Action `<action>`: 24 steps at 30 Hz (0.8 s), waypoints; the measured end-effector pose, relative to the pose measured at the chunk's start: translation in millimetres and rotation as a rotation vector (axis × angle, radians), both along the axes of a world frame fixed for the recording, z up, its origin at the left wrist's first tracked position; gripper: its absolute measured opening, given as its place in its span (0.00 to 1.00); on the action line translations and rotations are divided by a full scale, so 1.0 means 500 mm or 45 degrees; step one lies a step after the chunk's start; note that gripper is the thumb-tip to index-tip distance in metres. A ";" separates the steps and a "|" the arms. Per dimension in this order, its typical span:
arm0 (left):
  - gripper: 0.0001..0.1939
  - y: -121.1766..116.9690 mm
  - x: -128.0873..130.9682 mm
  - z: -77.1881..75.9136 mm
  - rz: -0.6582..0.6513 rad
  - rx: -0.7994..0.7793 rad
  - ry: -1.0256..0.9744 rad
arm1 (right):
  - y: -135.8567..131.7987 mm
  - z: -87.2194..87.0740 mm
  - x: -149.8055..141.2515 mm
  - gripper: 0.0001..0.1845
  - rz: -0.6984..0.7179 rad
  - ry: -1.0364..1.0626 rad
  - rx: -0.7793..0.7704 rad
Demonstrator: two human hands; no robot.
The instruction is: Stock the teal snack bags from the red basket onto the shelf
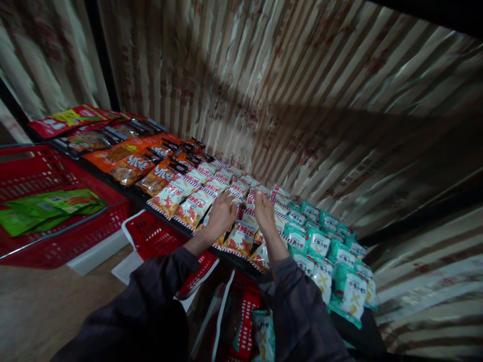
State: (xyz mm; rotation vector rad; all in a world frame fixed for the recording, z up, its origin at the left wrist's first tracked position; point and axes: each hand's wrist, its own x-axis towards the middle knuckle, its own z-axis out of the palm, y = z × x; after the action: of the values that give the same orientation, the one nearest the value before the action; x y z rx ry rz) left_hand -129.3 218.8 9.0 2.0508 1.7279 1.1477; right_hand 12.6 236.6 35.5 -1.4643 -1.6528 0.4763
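My left hand (222, 217) reaches in among rows of white-and-red snack bags (196, 205) on a dark shelf. Its fingers are stretched forward and rest against the bags. A short way to the right, my right hand (265, 215) is held upright, fingers extended and palm turned inward. Between the two hands stands a white snack bag (241, 234) with red lettering and a striped edge; other bags of the kind are behind it. Neither hand wraps around a bag, though the inner sides of the fingers are partly hidden.
Orange snack bags (130, 166) and red packets (71, 120) line the shelf's left; teal-and-white bags (349, 291) fill its right end. Below are a red basket (64, 249) holding green packets (53, 206) and another red basket (151, 236). Corrugated sheeting (264, 90) backs the shelf.
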 end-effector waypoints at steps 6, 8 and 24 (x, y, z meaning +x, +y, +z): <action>0.23 -0.106 0.071 -0.085 -0.086 0.075 -0.165 | -0.174 -0.051 -0.024 0.36 -0.162 0.340 0.032; 0.24 -0.113 0.085 -0.100 -0.087 0.046 -0.154 | -0.229 -0.073 -0.024 0.36 -0.158 0.431 0.004; 0.23 -0.112 0.095 -0.101 -0.103 0.070 0.010 | -0.369 -0.149 0.036 0.34 -0.232 0.404 -0.073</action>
State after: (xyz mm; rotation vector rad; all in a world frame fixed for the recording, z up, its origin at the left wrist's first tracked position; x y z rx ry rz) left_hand -81.6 163.0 -41.4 2.1386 1.6182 1.1768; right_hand 30.7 52.0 -39.0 -1.4790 -1.2548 0.6215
